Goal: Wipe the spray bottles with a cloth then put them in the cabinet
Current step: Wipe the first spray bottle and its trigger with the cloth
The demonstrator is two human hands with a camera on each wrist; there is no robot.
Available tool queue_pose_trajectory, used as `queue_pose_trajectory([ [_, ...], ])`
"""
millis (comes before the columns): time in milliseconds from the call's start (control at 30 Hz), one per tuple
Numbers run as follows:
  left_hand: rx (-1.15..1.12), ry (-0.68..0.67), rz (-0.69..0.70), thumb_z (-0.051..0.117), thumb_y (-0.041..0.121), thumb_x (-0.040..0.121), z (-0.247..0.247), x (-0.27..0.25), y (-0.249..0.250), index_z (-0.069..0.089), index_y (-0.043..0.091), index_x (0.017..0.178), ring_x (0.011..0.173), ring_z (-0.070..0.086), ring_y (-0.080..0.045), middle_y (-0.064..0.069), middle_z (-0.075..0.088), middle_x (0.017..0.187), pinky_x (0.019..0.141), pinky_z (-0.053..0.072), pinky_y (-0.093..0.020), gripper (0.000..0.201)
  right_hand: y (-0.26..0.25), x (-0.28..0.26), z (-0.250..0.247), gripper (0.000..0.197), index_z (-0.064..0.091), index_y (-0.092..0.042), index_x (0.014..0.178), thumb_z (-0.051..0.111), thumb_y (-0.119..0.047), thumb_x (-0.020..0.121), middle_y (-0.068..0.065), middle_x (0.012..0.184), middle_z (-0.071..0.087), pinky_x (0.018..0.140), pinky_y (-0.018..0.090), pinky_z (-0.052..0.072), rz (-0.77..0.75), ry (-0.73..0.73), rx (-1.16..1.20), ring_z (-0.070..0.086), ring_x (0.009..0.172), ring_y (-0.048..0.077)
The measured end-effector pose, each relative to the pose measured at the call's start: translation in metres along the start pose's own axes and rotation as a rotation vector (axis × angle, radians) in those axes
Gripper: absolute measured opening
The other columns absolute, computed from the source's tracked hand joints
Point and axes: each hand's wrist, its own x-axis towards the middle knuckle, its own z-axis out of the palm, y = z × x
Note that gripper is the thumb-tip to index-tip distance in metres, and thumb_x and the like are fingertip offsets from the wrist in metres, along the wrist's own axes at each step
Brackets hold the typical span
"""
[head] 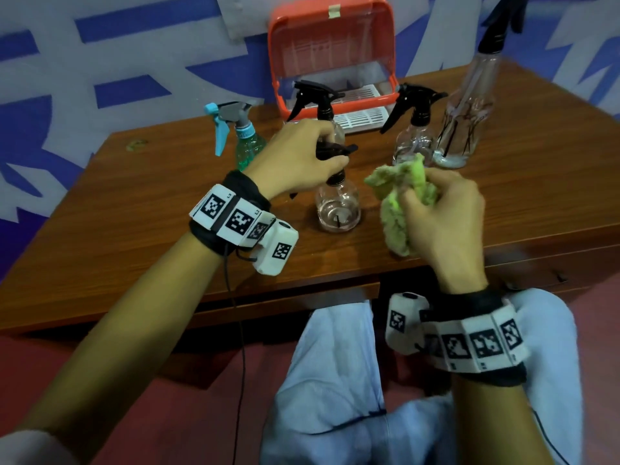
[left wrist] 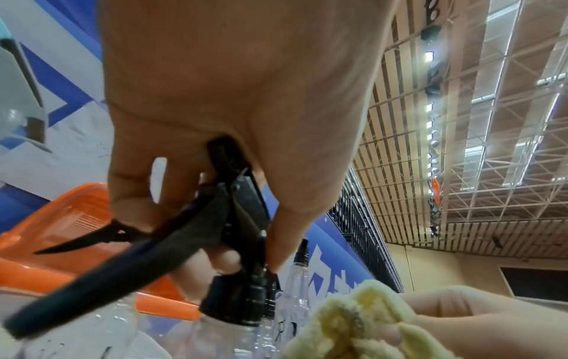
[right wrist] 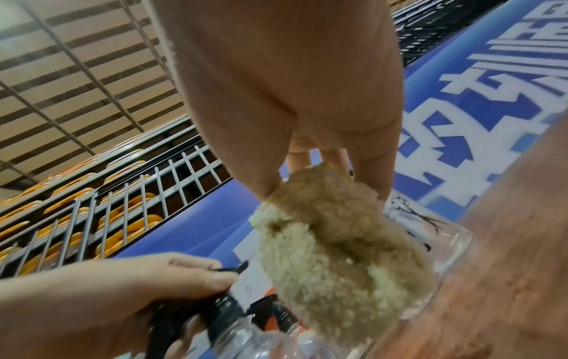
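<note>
Your left hand [head: 295,159] is gripping a clear spray bottle [head: 339,209] by its black trigger head while your right hand [head: 443,219] is clutching the bunched green cloth [head: 399,196] (the two held just apart) above the wooden table [head: 151,209].

- wooden bench [head: 167,209], brown top
- blue-and-white banner [head: 100,62] on wall behind
- red floor [head: 141,414]
- slatted ceiling [left wrist: 461,121] with lights

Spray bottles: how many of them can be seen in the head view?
5. One clear bottle is in the left hand; a teal bottle stands left; one black-topped bottle behind the hand; a short clear one and a tall one at right. More may be hidden.
</note>
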Motion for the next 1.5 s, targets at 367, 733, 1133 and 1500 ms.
queue_pose_trajectory([
  [367,0.114,-0.249,0.297,0.074,0.030,0.092,-0.027,0.000,0.002,0.073,0.026,0.112,0.091,0.061,-0.001,0.017,0.068,0.099,0.075,0.041,-0.009,0.021,0.009,0.005,0.009,0.022,0.077,-0.028,0.117,0.068,-0.030,0.097,-0.008,0.107,0.077,0.090,0.041,0.061,-0.024,-0.102,0.256,0.072,0.101,0.008],
  [733,0.104,-0.227,0.410,0.068,0.031,0.095,-0.013,0.005,-0.009,0.067,0.024,0.109,0.092,0.052,0.004,0.015,0.063,0.100,0.074,0.035,-0.010,0.015,0.017,0.015,0.047,0.020,0.078,-0.021,0.112,0.063,-0.017,0.100,-0.005,0.109,0.070,0.084,0.024,0.045,-0.141,-0.232,0.154,0.064,0.101,0.010],
  [1133,0.216,-0.275,0.428,0.082,0.026,0.082,-0.028,-0.006,0.001,0.066,0.033,0.119,0.155,0.003,-0.015,0.009,0.015,0.167,0.126,0.004,-0.051,0.040,0.015,0.018,0.015,0.025,0.074,-0.022,0.124,0.061,-0.022,0.102,0.004,0.122,0.071,0.085,0.022,0.039,-0.072,-0.236,-0.117,0.063,0.113,0.021],
  [1500,0.241,0.168,-0.081,0.042,0.072,0.094,-0.009,-0.012,0.023,0.054,0.015,0.078,0.064,0.056,-0.022,-0.004,0.059,0.072,0.056,0.039,-0.033,0.061,0.003,0.016,0.030,0.027,0.073,-0.028,0.125,0.065,-0.023,0.100,-0.008,0.114,0.071,0.085,0.017,0.047,-0.188,-0.201,0.161,0.064,0.105,0.006],
])
